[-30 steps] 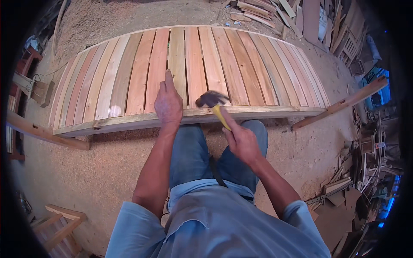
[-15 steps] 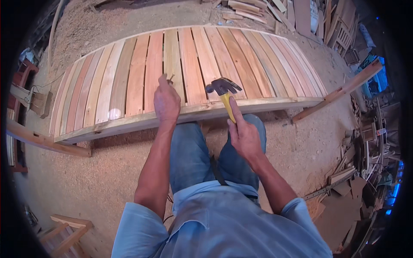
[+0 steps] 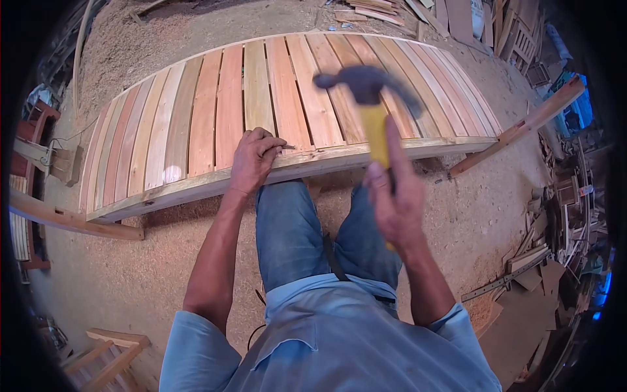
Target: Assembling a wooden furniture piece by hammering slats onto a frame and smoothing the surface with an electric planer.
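My right hand [image 3: 396,202] grips a claw hammer [image 3: 373,130] by its yellow handle, the index finger stretched along it. The dark head, smeared by motion, is raised above the slats to the right of my other hand. Near the front edge of the slatted wooden panel [image 3: 171,142], my left hand [image 3: 253,158] rests with thumb and forefinger pinched together. A small thin nail [image 3: 288,147] pokes out from those fingertips, close to a slat's near end. Whether its point touches the wood I cannot tell.
Long wooden beams [image 3: 545,117] [image 3: 78,219] jut out beneath the panel at both sides. Scrap boards [image 3: 535,261] are piled along the right. Sawdust [image 3: 157,261] covers the floor. A small wooden frame [image 3: 108,356] stands at the lower left.
My left hand has come down from above the slats to the panel's front edge with the nail. My right hand has moved right and raised the hammer.
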